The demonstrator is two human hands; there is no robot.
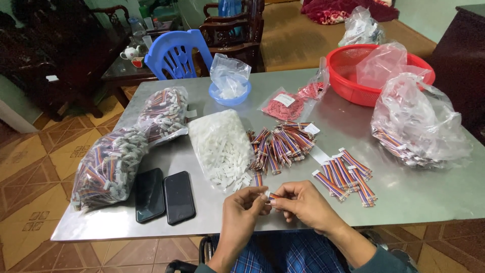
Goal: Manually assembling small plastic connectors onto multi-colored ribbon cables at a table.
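My left hand (241, 212) and my right hand (303, 203) meet at the near edge of a steel table (404, 199). Together they pinch a short multicoloured ribbon cable (273, 195) with a small white connector at its left end. A heap of white connectors (221, 146) spills from a clear bag just beyond my left hand. A pile of loose ribbon cables (280, 141) lies behind my hands. Several finished cables with white ends (346, 174) lie in a row to the right.
Two dark phones (164, 194) lie at the near left. Two full bags of cables (108, 167) sit at left, another bag (417, 124) at right. A red basket (353, 68), a blue bowl (230, 93) and a blue chair (174, 53) stand behind.
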